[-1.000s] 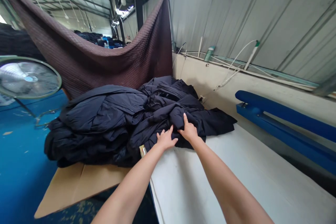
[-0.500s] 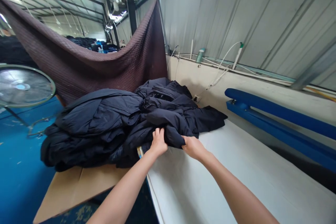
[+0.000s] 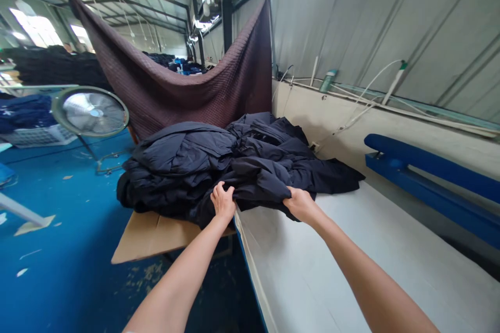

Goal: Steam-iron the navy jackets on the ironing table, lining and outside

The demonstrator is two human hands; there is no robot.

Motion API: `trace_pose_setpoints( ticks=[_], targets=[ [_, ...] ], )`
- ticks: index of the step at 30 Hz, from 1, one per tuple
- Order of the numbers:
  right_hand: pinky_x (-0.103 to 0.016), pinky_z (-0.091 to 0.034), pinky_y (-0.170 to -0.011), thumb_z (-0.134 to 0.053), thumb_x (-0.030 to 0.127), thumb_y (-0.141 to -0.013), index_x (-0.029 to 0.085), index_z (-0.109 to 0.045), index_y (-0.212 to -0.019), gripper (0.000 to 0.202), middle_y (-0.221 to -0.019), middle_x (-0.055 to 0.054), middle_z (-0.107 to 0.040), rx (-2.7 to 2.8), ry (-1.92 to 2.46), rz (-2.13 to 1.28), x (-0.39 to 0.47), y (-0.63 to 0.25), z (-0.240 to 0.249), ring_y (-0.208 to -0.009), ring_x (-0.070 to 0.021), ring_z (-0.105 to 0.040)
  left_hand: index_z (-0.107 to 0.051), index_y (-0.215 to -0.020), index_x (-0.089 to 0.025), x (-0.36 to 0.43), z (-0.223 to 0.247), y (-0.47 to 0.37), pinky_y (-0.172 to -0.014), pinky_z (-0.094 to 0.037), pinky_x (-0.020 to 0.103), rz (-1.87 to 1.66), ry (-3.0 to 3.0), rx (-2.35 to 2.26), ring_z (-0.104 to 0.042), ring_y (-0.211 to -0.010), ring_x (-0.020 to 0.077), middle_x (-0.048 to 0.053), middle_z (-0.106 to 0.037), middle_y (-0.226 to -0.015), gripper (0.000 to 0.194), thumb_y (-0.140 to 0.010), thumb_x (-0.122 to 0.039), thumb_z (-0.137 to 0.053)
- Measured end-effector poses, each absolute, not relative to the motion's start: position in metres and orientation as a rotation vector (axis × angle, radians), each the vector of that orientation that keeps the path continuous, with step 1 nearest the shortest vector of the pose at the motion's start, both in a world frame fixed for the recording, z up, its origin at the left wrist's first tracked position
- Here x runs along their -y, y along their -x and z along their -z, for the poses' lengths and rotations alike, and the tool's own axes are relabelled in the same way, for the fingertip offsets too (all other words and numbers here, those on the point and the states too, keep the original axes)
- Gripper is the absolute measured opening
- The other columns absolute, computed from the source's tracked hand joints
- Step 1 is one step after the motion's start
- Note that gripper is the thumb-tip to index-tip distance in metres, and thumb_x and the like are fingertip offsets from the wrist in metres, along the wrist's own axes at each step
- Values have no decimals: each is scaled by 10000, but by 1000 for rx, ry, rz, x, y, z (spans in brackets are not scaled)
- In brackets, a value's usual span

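A heap of dark navy jackets [image 3: 183, 151] lies across a cardboard sheet [image 3: 156, 237] and the far end of a white-covered table [image 3: 332, 255]. The nearest garment, a dark jacket [image 3: 269, 179], spills over the table's end, with a sleeve-like part reaching right. My left hand [image 3: 223, 202] grips cloth at its near left edge, fingers curled into the fabric. At the right, my right hand [image 3: 302, 204] is closed on a fold of the same jacket. Both thumbs and some fingertips are partly hidden by the cloth.
A long blue padded pressing arm [image 3: 425, 166] runs along the right wall. Behind the heap hangs a brown quilted cloth [image 3: 187, 99]. A round floor fan [image 3: 91, 112] stands at left on the blue floor [image 3: 70, 250], near a white basket [image 3: 42, 137] of dark clothes.
The view has turned left, bringing the basket into sight. My left hand has shifted left along the jacket, away from my right hand, and the cloth between them is spread wider.
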State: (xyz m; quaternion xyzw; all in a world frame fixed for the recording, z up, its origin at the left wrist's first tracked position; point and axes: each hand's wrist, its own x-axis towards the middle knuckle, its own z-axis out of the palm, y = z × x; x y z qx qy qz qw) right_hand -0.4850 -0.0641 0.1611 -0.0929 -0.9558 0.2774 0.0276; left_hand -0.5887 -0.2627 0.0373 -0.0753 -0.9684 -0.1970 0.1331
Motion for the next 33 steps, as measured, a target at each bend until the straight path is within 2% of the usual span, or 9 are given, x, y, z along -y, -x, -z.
trace_pose_setpoints(
  ticks=[3, 5, 8, 14, 18, 22, 26, 29, 33],
  targets=[
    [-185, -340, -524, -417, 138, -597, 195, -605, -765, 258, -632, 0, -591, 2927, 347, -919, 60, 484, -158, -619, -134, -530, -480, -1008, -193, 269, -38, 585, -796, -364, 322, 703, 246, 2994, -540, -906, 209, 86, -595, -920, 247, -765, -181, -439],
    [-189, -347, -527, -420, 142, -593, 193, -608, -767, 262, -629, 5, -589, 2885, 375, -974, 60, 484, -155, -625, -138, -533, -443, -1027, -190, 275, -41, 581, -698, -385, 291, 794, 195, 3066, -576, -817, 208, 77, -621, -838, 245, -791, -251, -422],
    [-199, -366, -540, -432, 166, -599, 195, -619, -790, 269, -630, 13, -592, 2782, 400, -1086, 61, 484, -147, -650, -149, -542, -443, -988, -214, 284, -50, 572, -647, -384, 276, 851, 176, 3074, -590, -818, 219, 69, -632, -845, 229, -789, -328, -426],
    [-228, -403, -607, -457, 214, -608, 194, -636, -878, 325, -722, 6, -634, 2602, 443, -1210, 65, 486, -138, -731, -170, -554, -459, -941, -240, 297, -62, 550, -631, -395, 270, 847, 255, 3097, -596, -826, 223, 52, -636, -850, 191, -764, -306, -432],
    [-239, -399, -619, -470, 231, -612, 225, -639, -911, 344, -761, 5, -646, 2628, 503, -1090, 67, 487, -141, -752, -179, -559, -427, -1048, -224, 290, -50, 536, -661, -416, 290, 790, 350, 3181, -595, -846, 237, 73, -634, -889, 330, -720, -231, -463],
    [-243, -402, -653, -482, 211, -601, 265, -625, -987, 415, -819, 10, -658, 2682, 561, -1012, 67, 491, -139, -801, -186, -568, -415, -1122, -152, 277, -29, 532, -708, -437, 306, 811, 588, 3226, -574, -903, 253, 126, -599, -980, 494, -642, -181, -527],
    [-250, -405, -691, -475, 187, -597, 281, -610, -1034, 467, -879, 1, -662, 2728, 601, -951, 67, 492, -135, -857, -197, -569, -536, -985, -153, 283, -27, 541, -774, -434, 286, 908, 778, 3156, -542, -943, 222, 101, -577, -989, 411, -579, -91, -516],
    [-249, -411, -682, -466, 195, -616, 274, -606, -1048, 461, -911, -14, -662, 2713, 641, -960, 62, 491, -131, -869, -199, -572, -547, -988, -178, 316, -34, 559, -915, -366, 322, 905, 508, 2921, -456, -1072, 205, 77, -523, -1097, 402, -612, -65, -458],
    [-246, -418, -658, -472, 184, -612, 246, -619, -1036, 453, -917, -38, -664, 2689, 661, -944, 44, 495, -123, -868, -205, -577, -381, -1237, -152, 395, -45, 593, -1020, -247, 391, 712, -11, 2670, -293, -1226, 245, 111, -373, -1297, 620, -644, -212, -548]
  ],
)
